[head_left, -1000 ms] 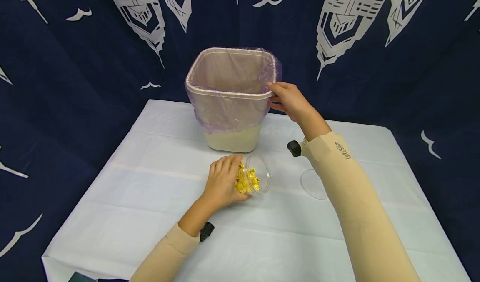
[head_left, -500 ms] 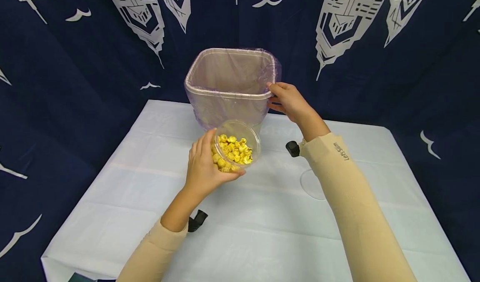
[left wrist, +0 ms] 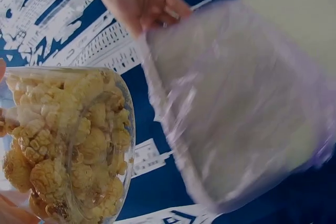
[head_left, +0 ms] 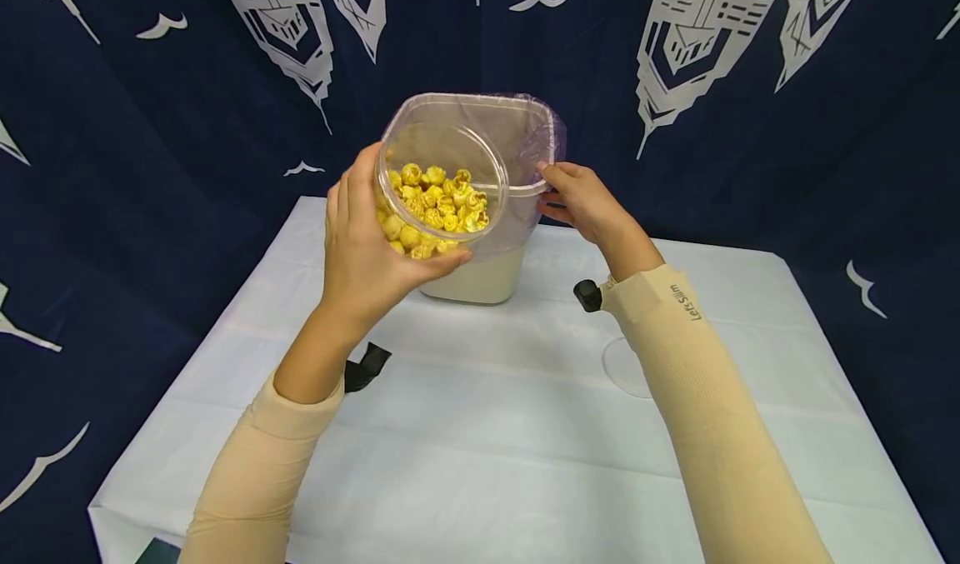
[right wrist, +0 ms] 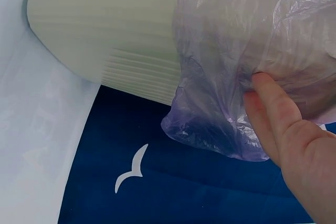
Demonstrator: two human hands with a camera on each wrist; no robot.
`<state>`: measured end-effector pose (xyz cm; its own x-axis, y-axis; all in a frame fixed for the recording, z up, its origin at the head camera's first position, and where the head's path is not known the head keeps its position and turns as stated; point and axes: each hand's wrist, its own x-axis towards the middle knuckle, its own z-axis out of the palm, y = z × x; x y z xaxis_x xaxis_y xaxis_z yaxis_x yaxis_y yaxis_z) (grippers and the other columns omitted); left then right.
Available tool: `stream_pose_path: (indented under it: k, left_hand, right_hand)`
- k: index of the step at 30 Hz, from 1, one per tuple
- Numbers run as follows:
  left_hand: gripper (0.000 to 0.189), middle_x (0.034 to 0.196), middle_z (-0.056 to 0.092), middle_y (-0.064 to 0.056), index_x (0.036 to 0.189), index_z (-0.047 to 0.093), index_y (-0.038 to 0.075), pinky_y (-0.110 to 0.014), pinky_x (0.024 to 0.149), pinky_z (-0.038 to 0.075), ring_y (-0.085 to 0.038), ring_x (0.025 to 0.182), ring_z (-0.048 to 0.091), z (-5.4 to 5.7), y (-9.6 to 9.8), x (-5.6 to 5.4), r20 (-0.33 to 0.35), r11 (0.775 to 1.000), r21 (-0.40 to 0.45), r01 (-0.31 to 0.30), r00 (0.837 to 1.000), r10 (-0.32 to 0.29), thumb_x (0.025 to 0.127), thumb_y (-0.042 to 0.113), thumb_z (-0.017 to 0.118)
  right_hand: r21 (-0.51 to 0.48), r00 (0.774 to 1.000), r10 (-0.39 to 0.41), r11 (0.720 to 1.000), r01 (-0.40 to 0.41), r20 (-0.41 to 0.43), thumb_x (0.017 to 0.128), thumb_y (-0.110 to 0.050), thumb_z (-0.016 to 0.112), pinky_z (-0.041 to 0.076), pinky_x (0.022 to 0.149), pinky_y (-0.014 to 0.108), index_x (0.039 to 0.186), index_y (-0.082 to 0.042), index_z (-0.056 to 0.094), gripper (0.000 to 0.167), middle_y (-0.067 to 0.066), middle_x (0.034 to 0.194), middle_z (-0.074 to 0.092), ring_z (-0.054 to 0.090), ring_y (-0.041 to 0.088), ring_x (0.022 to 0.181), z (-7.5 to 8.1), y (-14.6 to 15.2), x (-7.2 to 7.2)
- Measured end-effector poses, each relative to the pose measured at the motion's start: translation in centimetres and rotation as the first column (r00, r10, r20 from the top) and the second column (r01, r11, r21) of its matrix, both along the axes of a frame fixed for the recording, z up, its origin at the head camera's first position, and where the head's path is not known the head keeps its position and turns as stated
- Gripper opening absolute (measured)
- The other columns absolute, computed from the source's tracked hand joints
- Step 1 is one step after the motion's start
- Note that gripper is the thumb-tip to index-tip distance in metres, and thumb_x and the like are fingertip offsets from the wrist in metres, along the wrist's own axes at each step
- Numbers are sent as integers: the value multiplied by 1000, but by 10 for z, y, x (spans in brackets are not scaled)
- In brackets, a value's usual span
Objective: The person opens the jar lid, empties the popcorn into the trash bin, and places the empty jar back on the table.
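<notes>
My left hand (head_left: pixel 367 243) grips a clear plastic jar (head_left: pixel 491 152), raised off the table and tilted with its open mouth toward the head camera. Yellow popcorn (head_left: pixel 438 202) fills much of the jar, also seen through its wall as popcorn (left wrist: pixel 68 145) in the left wrist view. Behind the jar stands a pale trash can (head_left: pixel 480 277) lined with a thin purple plastic bag (right wrist: pixel 220 93) folded over its rim. My right hand (head_left: pixel 585 202) pinches the can's right rim and bag, thumb on top and fingers on the outside. The jar overlaps the can's front left in the head view.
A clear round lid (head_left: pixel 626 368) lies flat on the white-covered table (head_left: pixel 480 456), beside my right forearm. Behind the table hangs a dark blue curtain (head_left: pixel 187 131) with white prints. A dark green item (head_left: pixel 157 552) shows at the near left corner.
My left hand has lifted the popcorn jar from low over the table, up and to the left, to the height of the can's rim. My right hand stays on the rim.
</notes>
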<state>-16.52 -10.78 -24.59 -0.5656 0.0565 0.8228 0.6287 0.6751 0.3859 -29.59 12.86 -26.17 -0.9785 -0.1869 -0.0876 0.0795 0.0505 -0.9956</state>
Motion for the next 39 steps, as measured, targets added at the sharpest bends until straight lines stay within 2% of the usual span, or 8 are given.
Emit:
stream_pose_path:
  k: [3,6,12,18,24,30,34,39]
  left_hand:
    - [107,130,41,-8,132,32,3,-37,97,24,-22,117,32,17,1,-9,-40,996,-72,-55,998,52,50,49,83]
    - [105,131,40,-11,132,32,2,-38,97,24,-26,118,33,32,2,-21,-89,981,-164,-107,992,93,53,55,78]
    - [101,131,38,-13,134,29,6,-40,97,22,-29,119,31,57,5,-48,-97,919,-345,-190,981,166,59,58,73]
    - [99,132,35,-13,137,25,8,-43,95,22,-31,119,29,72,7,-75,-76,823,-502,-267,961,265,63,56,72]
    - [99,133,32,-15,138,22,10,-48,95,20,-32,120,26,79,11,-97,-26,736,-622,-266,947,320,65,54,71]
    - [96,132,30,-19,139,21,9,-52,94,19,-35,118,26,85,16,-107,-70,637,-719,-278,941,332,67,44,73]
    - [94,134,27,-21,139,18,8,-55,96,16,-37,121,22,88,15,-113,-67,570,-776,-269,935,349,69,38,72]
    - [98,134,25,-24,139,16,6,-58,96,15,-40,122,21,87,14,-121,-87,468,-845,-259,930,357,67,36,75]
  right_hand:
    - [-5,1000,3,1000,-3,4,94,-27,46,37,93,35,122,5,40,43,7,104,45,45,24,106,0,0,0]
    - [1,1000,14,1000,-14,6,94,-27,45,37,94,35,124,5,40,45,7,105,45,44,25,108,0,0,0]
    - [23,1000,27,999,-27,5,94,-29,44,37,94,35,128,5,37,48,9,113,44,42,27,113,3,1,1]
    - [40,999,38,998,-39,11,95,-29,43,35,95,36,134,3,33,52,14,127,39,39,29,118,3,1,1]
    - [43,999,38,998,-38,11,95,-30,44,35,96,36,134,3,32,53,15,130,38,38,28,120,1,1,2]
    - [47,999,35,998,-35,0,95,-29,43,35,95,36,133,4,34,51,15,128,39,39,28,119,1,1,3]
    - [51,999,33,998,-33,-2,95,-30,43,36,95,36,133,4,34,52,16,128,39,40,29,118,2,1,4]
    - [55,1000,26,998,-27,2,95,-30,43,36,95,35,134,2,33,52,15,129,38,40,29,118,3,2,4]
